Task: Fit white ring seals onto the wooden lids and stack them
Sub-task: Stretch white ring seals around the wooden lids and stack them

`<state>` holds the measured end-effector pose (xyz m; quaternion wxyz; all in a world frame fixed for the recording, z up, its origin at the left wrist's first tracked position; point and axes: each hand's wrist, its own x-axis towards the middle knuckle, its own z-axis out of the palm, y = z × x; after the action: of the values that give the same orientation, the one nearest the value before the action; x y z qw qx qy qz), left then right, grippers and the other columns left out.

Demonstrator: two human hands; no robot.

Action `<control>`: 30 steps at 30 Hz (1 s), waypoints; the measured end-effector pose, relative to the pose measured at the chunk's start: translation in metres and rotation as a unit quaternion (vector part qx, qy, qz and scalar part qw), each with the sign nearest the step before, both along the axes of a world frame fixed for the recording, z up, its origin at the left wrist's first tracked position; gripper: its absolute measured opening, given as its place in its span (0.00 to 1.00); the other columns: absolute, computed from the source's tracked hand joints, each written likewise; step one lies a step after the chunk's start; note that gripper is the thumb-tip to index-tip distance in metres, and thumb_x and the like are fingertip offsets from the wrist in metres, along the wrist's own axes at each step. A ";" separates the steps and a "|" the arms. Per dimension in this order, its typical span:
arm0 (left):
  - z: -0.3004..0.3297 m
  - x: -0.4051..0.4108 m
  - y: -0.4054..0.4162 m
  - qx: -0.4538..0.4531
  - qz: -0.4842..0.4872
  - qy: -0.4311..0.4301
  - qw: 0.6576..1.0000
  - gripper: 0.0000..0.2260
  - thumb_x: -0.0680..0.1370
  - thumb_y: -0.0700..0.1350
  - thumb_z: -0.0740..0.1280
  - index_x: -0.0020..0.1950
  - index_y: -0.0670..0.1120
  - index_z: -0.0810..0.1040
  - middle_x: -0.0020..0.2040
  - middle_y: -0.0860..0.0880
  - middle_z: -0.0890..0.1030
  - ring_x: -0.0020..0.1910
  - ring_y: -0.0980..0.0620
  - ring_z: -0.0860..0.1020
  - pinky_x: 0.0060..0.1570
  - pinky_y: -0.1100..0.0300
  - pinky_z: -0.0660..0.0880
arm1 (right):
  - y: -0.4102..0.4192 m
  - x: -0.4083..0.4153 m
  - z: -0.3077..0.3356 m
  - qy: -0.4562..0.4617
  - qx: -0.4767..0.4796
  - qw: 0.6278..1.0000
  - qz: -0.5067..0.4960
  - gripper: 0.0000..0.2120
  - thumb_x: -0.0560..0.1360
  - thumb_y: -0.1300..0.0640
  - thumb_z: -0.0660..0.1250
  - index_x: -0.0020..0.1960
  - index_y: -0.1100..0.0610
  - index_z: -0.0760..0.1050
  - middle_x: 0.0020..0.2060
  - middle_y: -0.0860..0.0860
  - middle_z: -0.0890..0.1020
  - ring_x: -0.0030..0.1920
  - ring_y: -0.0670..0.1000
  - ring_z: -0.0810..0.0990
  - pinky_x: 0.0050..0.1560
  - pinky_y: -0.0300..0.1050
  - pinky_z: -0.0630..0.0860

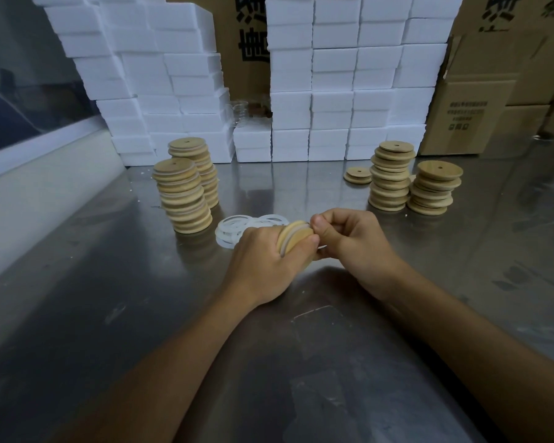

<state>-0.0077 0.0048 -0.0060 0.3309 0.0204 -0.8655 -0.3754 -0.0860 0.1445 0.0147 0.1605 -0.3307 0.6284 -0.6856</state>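
Packing workshop: steel worktable [77, 314], white foam boxes [333, 75] stacked, printed cardboard cartons [470, 113], lid stacks [184, 196].

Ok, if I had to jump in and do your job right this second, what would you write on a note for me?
Left hand holds a wooden lid on edge above the metal table. Right hand pinches at that lid's rim, where the white ring goes on; I can't tell if it is fully seated.
Loose rings lie just behind the hands.
Two tall stacks on the left look done, with white showing between lids.
Stacks on the right and a small low pile look bare, so those are probably left.
Finish this lid, then stack it on the left.
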 end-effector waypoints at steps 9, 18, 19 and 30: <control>0.003 0.001 0.002 0.044 0.007 -0.002 0.999 0.21 0.75 0.60 0.65 0.41 0.43 0.83 0.34 0.47 0.81 0.35 0.50 0.79 0.40 0.47 0.77 | -0.002 0.000 -0.001 -0.043 -0.027 0.999 0.005 0.09 0.79 0.58 0.65 0.41 0.60 0.77 0.33 0.52 0.83 0.38 0.51 0.82 0.43 0.46 0.82; 0.002 -0.001 0.000 0.038 -0.012 -0.011 0.999 0.15 0.76 0.56 0.69 0.42 0.44 0.83 0.35 0.49 0.82 0.36 0.52 0.80 0.38 0.51 0.78 | -0.003 0.002 -0.004 0.091 0.037 0.994 -0.049 0.10 0.81 0.62 0.61 0.43 0.60 0.77 0.35 0.52 0.81 0.37 0.47 0.81 0.39 0.41 0.79; 0.002 -0.001 -0.001 0.037 -0.022 -0.008 0.999 0.16 0.75 0.56 0.69 0.41 0.44 0.82 0.34 0.48 0.81 0.34 0.52 0.80 0.37 0.52 0.78 | -0.002 0.003 -0.005 0.163 0.057 0.982 -0.078 0.09 0.81 0.62 0.62 0.43 0.58 0.76 0.35 0.50 0.80 0.37 0.46 0.80 0.39 0.41 0.78; 0.004 -0.001 -0.001 0.046 -0.028 0.017 0.998 0.19 0.75 0.59 0.65 0.45 0.43 0.83 0.37 0.47 0.82 0.37 0.49 0.79 0.41 0.48 0.77 | -0.002 0.001 -0.003 0.151 0.037 0.985 -0.075 0.08 0.80 0.60 0.64 0.47 0.65 0.77 0.37 0.55 0.82 0.38 0.50 0.81 0.40 0.49 0.81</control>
<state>-0.0086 0.0041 -0.0020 0.3333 0.0047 -0.8420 -0.4241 -0.0850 0.1421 0.0117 0.0238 -0.3761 0.6936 -0.6139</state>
